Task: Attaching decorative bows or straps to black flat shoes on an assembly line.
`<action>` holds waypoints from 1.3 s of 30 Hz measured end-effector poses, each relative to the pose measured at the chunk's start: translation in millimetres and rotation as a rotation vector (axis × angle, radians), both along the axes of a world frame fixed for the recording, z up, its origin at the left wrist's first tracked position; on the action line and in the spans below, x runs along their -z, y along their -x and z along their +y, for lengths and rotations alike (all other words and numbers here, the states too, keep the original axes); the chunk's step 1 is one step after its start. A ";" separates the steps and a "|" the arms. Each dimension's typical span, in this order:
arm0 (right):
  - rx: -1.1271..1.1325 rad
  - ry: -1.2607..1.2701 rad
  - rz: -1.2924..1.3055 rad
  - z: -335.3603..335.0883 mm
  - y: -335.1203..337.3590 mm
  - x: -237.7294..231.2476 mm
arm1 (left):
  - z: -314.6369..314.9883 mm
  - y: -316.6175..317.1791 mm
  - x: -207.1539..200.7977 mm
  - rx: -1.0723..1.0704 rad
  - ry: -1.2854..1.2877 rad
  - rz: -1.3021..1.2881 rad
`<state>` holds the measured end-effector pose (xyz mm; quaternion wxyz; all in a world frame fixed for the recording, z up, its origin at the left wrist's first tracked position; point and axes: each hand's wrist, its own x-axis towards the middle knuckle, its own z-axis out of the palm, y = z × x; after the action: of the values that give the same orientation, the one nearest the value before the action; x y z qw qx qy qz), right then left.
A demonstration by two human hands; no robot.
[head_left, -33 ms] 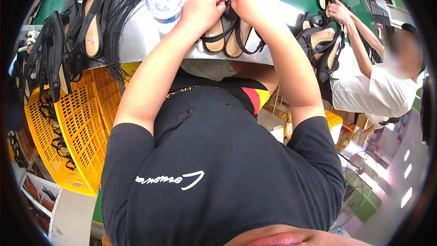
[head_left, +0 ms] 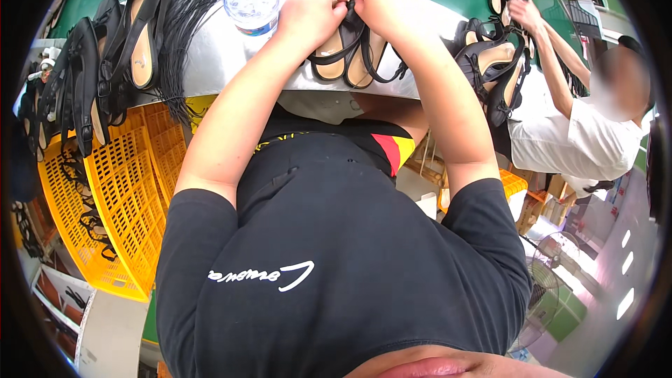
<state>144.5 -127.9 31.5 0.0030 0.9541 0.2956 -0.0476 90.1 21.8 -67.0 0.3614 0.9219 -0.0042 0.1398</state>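
The left hand and right hand have their fingers curled inward, tips close together over a pair of black strappy shoes; what they pinch cannot be told, as the knuckles hide it. The pair rests at the middle of the near edge of the metal-topped surface. A clear bottle stands left of it, then black cords hanging over that edge, and more black shoes toward the left end. Yellow crates sit below. Rightward, a co-worker in white reaches among other shoes. The pair's heel ends lie nearer the edge than the fingers.
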 end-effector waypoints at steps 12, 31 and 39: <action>0.034 -0.141 0.099 -10.7 -1.8 16.0 | -1.4 0.7 -3.1 0.002 -0.009 0.006; 0.010 -0.244 0.089 -21.0 -7.1 39.1 | -0.7 0.0 -4.0 0.014 -0.033 0.012; 0.036 -0.277 0.077 -21.2 -4.6 44.2 | -3.3 2.3 -5.7 0.002 -0.065 0.004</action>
<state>149.1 -149.0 -12.7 -0.1409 0.9481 0.2818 -0.0429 87.8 18.5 -61.4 0.3312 0.9335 -0.0089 0.1373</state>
